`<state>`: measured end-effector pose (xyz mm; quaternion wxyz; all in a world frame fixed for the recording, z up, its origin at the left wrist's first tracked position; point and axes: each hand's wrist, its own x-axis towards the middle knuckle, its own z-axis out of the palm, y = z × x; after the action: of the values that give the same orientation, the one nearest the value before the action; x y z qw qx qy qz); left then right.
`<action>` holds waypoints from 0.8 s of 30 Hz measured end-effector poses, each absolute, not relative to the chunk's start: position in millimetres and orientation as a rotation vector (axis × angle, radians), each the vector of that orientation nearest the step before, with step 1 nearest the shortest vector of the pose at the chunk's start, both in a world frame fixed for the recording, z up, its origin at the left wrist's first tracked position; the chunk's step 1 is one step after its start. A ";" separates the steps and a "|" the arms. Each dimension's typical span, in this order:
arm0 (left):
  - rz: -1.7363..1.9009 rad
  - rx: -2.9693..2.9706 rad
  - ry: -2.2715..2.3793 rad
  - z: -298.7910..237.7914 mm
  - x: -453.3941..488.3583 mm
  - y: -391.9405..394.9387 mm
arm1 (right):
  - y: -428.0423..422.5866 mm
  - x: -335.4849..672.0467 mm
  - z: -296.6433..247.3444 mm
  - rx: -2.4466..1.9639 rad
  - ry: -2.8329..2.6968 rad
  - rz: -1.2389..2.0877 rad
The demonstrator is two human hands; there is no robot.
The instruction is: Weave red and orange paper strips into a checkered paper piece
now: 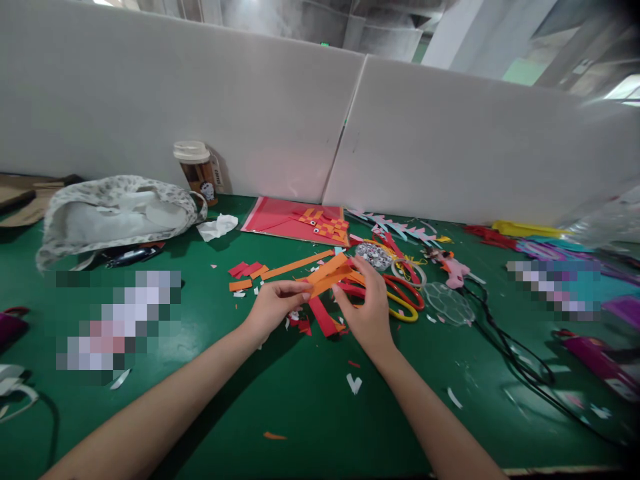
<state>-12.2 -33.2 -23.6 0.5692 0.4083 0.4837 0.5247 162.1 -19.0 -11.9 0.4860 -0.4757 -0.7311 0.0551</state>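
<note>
- Head view: at the centre of the frame I see a flat orange paper strip (327,275), slanting up to the right; a red strip (323,317) angles down beneath it, joined or not I can't tell.
- Upper left, the lidded cup (197,175) carries small lettering, too blurred for me to read surely.
- The left hand (280,303) pinches the orange strip's lower end.
- The right hand (367,310) is spread, thumb and forefinger apart beside it.
- Both forearms reach in from the lower corners.
</note>
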 end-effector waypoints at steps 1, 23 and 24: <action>1.244 0.942 1.126 -24.3 -12.7 -32.7 | -17.5 163.0 -12.2 -1.181 -1.709 0.228; 1.402 0.838 1.138 -28.1 -20.6 -28.0 | -5.0 185.6 -11.6 -1.434 -1.838 0.276; 1.402 0.840 1.141 -27.6 -21.2 -27.9 | -1.6 191.8 -11.9 -1.487 -1.892 0.126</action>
<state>-21.2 -27.9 -27.6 0.5431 0.3537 0.4805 0.5907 191.8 -1.6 -11.9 0.3578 -0.5761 -0.7333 0.0490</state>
